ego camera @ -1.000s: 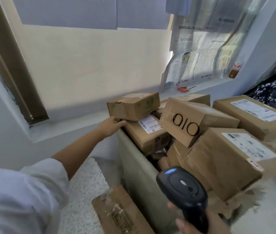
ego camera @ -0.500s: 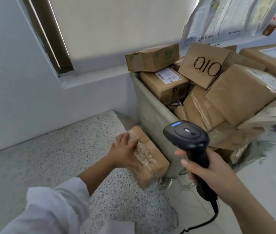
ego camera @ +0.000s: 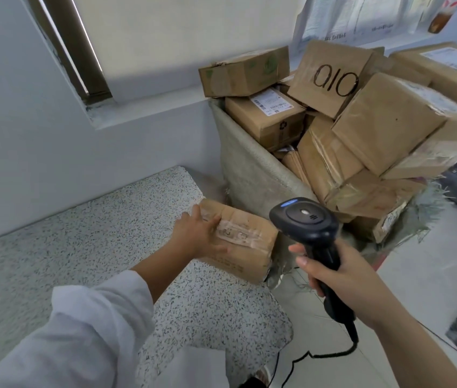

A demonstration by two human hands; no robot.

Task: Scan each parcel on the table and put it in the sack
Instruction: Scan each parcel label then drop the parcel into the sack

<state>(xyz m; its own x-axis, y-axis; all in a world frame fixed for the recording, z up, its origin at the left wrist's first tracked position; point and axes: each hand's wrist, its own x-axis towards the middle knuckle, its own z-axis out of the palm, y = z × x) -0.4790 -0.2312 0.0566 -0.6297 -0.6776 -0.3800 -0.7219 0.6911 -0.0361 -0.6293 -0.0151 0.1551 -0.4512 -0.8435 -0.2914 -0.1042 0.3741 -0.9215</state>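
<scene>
A taped brown cardboard parcel (ego camera: 242,240) lies on the speckled table (ego camera: 87,247) at its right edge, beside the sack. My left hand (ego camera: 198,236) grips the parcel's near left end, fingers over the top and thumb along the side. My right hand (ego camera: 339,271) grips the handle of a black barcode scanner (ego camera: 305,222), held just right of the parcel with its head above the sack's rim. The grey woven sack (ego camera: 252,172) stands off the table's right edge, piled full with several cardboard boxes (ego camera: 384,124).
A grey wall and window sill (ego camera: 149,105) run behind the table. The scanner's black cable (ego camera: 330,354) trails down to the pale tiled floor (ego camera: 417,289). Papers hang on the window at top right. A dark object sits at the far right edge.
The view dropped from the sack to the table. My left hand left the top box in the sack and came down onto the parcel on the table. The scanner stayed in my right hand.
</scene>
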